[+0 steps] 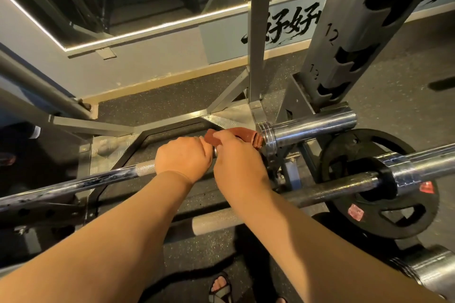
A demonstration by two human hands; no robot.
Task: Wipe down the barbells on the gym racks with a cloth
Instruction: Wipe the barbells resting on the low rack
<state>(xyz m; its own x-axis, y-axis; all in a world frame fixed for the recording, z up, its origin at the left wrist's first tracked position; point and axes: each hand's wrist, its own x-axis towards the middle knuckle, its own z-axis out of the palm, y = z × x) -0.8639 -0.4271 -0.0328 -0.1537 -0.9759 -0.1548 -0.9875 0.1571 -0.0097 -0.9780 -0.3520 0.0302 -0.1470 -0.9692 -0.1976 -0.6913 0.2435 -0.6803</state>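
Note:
A chrome barbell (310, 126) lies across the rack, its shaft running down to the lower left and its sleeve pointing right. A reddish-brown cloth (247, 136) is wrapped round the shaft right against the sleeve's collar. My right hand (236, 155) grips the cloth on the bar. My left hand (183, 157) grips the bare shaft just left of it, touching the right hand. A second barbell (344, 186) lies lower and nearer to me, passing under my right forearm.
A black weight plate (384, 214) leans at the right behind the second barbell. The rack's numbered upright (349, 39) rises at the right, a slimmer steel post (256, 32) in the middle. The mirror wall stands behind. My sandalled foot (220, 288) is on the rubber floor.

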